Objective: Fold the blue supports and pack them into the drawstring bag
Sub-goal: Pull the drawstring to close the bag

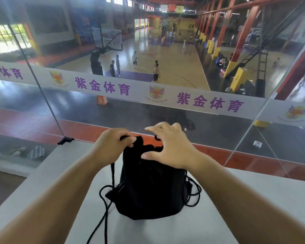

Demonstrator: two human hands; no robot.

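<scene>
A black drawstring bag (150,187) stands upright on a white ledge (253,208), its top gathered. My left hand (111,147) pinches the gathered rim and a black cord at the bag's left top. My right hand (171,148) rests on the right side of the bag's top, its fingers spread, its thumb pressing the fabric. Black cords (102,208) trail down the bag's left side and loop on its right. No blue supports are in sight; the bag's inside is hidden.
A glass wall (113,110) with a white banner of purple characters rises just behind the ledge. Beyond it lies a basketball hall with people far below. The ledge drops off at its left edge (33,182).
</scene>
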